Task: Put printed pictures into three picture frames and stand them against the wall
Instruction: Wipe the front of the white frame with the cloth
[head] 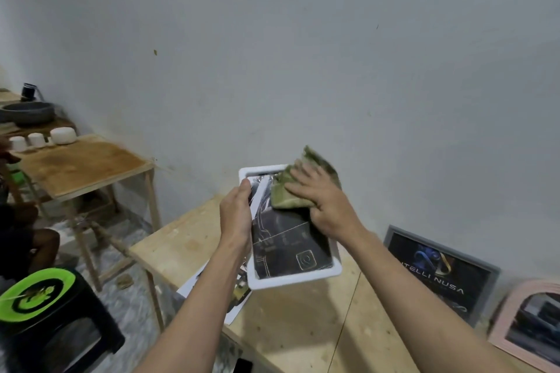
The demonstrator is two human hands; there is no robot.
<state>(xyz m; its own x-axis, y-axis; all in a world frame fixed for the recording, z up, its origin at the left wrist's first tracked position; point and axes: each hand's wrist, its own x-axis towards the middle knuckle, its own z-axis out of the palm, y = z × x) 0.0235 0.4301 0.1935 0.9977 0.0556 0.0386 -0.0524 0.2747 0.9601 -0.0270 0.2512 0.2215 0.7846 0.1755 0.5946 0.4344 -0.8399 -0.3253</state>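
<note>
**Two frames standing, third being wiped**

Already leaning against the wall point(303, 54) at the right of the tabletop point(303, 327): grey frame point(485, 266) and pink frame point(500, 339), both filled. Held in the air over the tabletop: white frame point(335, 269), dark picture inside, left hand point(238, 212) with its grip clamped on the frame's left edge. Right hand point(325, 203) grip closed on a green cloth point(286, 198), pressing it to the glass. Left to do, judging from this: finishing the wipe, standing it by the others. Loose prints point(230, 309) lying beneath.
</note>
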